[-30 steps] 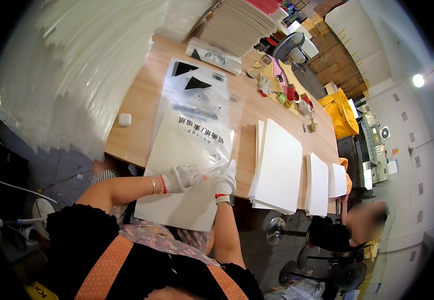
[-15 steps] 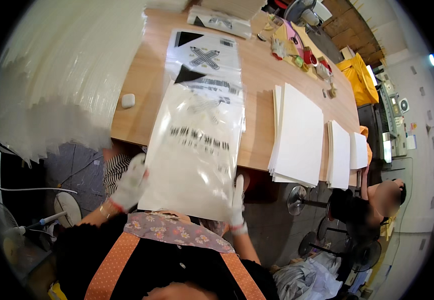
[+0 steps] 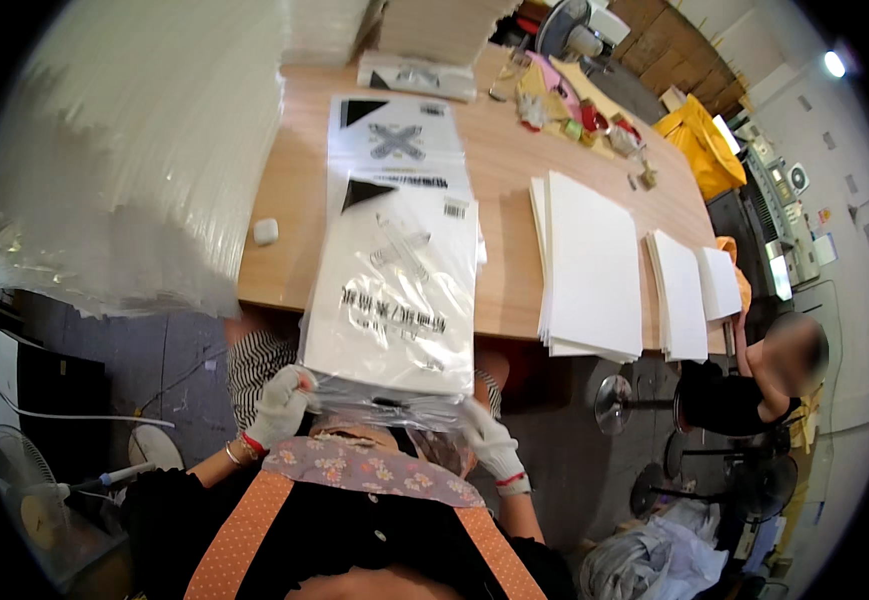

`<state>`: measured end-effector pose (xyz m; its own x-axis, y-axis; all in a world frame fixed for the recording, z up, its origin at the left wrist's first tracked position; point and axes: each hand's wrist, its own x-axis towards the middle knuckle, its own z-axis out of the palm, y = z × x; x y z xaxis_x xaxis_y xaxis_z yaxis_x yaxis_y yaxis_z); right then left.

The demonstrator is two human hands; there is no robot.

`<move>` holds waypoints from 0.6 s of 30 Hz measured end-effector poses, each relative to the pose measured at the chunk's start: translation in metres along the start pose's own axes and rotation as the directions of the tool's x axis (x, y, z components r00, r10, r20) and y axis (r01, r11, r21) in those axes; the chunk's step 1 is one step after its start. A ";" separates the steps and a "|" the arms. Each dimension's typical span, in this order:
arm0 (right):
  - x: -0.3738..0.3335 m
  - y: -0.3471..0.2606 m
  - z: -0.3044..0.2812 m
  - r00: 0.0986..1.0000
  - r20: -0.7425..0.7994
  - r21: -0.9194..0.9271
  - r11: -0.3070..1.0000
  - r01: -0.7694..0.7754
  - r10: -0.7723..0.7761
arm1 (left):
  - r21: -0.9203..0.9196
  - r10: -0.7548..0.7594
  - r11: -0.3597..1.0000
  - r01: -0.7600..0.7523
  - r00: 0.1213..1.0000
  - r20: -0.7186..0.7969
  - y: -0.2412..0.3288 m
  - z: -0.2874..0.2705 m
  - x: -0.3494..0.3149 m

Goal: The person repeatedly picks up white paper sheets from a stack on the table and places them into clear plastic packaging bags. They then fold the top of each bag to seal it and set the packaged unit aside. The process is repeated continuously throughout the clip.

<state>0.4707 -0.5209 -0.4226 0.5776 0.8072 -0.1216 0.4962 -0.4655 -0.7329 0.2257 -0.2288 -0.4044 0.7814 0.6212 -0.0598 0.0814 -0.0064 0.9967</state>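
A clear plastic bag (image 3: 409, 270) with white paper inside and black print on it lies across the table's near edge, toward my lap. My left hand (image 3: 284, 402), in a white glove, is closed at its near left corner, fingers bent. At the near right corner, my gloved right hand (image 3: 494, 440) has its fingertips pressed to the crinkled plastic edge, partly hidden there. Several layers of plastic (image 3: 394, 408) show below the bag's near edge. Beyond it lies another printed bag (image 3: 394, 135), partly covered.
White paper stacks (image 3: 594, 270) and smaller paper stacks (image 3: 676, 295) stand at the right edge of the wooden table (image 3: 499, 150). A white case (image 3: 266, 232) lies left. Tall plastic-covered stacks (image 3: 144, 150) rise at far left. A person (image 3: 729, 385) sits at right.
The top bag has settled flatter, its print now plainly seen. My left hand has come in to the near left corner; my right hand has moved down to the near right corner.
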 end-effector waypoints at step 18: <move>0.182 -0.313 -0.075 0.843 -0.402 0.821 0.266 0.504 -0.356 | 0.577 0.724 0.197 -0.793 0.515 0.460 0.397 -0.055 -0.035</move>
<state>0.4691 -0.2557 -0.1649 0.5710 0.7006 0.4279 -0.1089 0.5813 -0.8064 0.1965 -0.2099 -0.0039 0.7454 -0.0452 0.6650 -0.2467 -0.9456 0.2122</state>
